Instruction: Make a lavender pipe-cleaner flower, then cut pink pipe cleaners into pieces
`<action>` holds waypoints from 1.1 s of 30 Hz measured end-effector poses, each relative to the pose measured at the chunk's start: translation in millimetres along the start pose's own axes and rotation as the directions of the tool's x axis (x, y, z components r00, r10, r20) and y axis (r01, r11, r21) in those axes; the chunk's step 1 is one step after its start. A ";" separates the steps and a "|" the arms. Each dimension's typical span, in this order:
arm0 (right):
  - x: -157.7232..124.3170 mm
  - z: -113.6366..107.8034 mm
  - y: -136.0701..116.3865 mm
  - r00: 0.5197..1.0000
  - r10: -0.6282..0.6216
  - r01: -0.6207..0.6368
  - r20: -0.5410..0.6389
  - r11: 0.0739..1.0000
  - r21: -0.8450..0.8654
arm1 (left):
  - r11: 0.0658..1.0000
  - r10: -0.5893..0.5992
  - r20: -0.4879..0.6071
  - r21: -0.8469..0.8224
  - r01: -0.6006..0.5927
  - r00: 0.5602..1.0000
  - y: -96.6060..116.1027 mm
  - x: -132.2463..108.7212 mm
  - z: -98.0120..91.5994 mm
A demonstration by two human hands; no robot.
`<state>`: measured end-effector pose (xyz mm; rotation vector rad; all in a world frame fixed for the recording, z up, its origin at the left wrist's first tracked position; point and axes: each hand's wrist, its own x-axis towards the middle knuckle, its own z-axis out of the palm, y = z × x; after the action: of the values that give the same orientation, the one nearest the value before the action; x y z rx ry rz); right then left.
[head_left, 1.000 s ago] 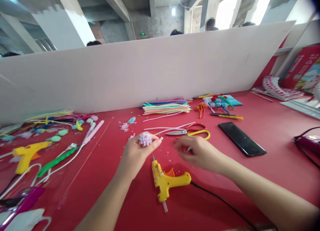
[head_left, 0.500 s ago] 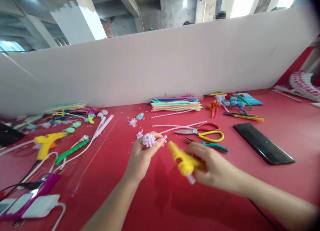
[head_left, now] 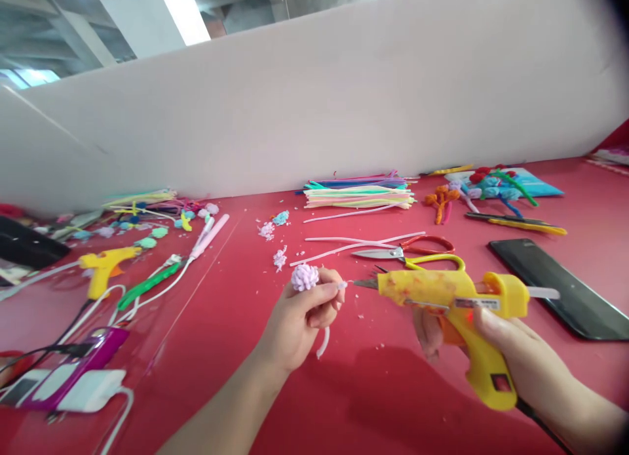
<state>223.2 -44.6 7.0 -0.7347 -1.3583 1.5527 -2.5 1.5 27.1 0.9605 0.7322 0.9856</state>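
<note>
My left hand (head_left: 299, 311) is closed around a lilac pipe-cleaner flower (head_left: 304, 277). Its fluffy curled head sits above the thumb, and a short lilac end (head_left: 343, 285) sticks out at the fingertips. Below the fingers a pale stem (head_left: 324, 343) hangs down. A yellow hot glue gun (head_left: 427, 288) is gripped in my right hand (head_left: 515, 343), turned side-on with a clear glue stick (head_left: 544, 293) at its back. The metal nozzle (head_left: 366, 284) points left, close to the short lilac end; whether a glue thread joins them I cannot tell.
Behind my hands lie scissors (head_left: 427, 252), loose lilac pipe cleaners (head_left: 344, 248) and a pipe-cleaner bundle (head_left: 358, 196). A black phone (head_left: 560, 284) is at right. On the left are a second glue gun (head_left: 103, 268), cables and a purple power strip (head_left: 98, 356).
The glue gun has turned from pointing away to side-on, its nozzle facing my left hand. My left hand keeps the flower. The camera view has tipped down somewhat.
</note>
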 end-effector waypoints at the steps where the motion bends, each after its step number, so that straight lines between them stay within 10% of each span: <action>1: -0.1 0.3 -0.4 1.000 0.012 -0.012 0.001 1.000 -0.002 | 1.000 -0.008 0.007 -0.008 0.008 1.000 -0.9 0.0 -0.7; 11: 4.0 -3.6 -0.4 0.996 0.078 -0.082 0.051 0.994 0.077 | 0.999 -0.016 -0.002 -0.031 0.016 1.000 -2.4 -0.8 -2.1; 17: 9.9 -4.4 1.5 0.993 0.063 -0.078 0.101 0.986 0.150 | 0.973 0.203 -0.105 0.128 -0.190 0.974 0.0 -3.5 2.5; 23: 8.2 -1.4 1.5 0.995 0.075 -0.084 0.068 0.987 0.134 | 0.733 0.507 -0.114 0.579 -0.357 0.854 0.6 -10.9 4.5; 33: 10.0 -3.9 3.0 0.994 0.089 -0.092 0.058 0.995 0.048 | 0.479 0.605 0.027 0.786 -0.391 0.796 2.6 -11.9 7.4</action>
<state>221.8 -33.8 4.6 -0.7350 -1.3370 1.6849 -1.6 -11.2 33.6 1.9192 1.1713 1.3698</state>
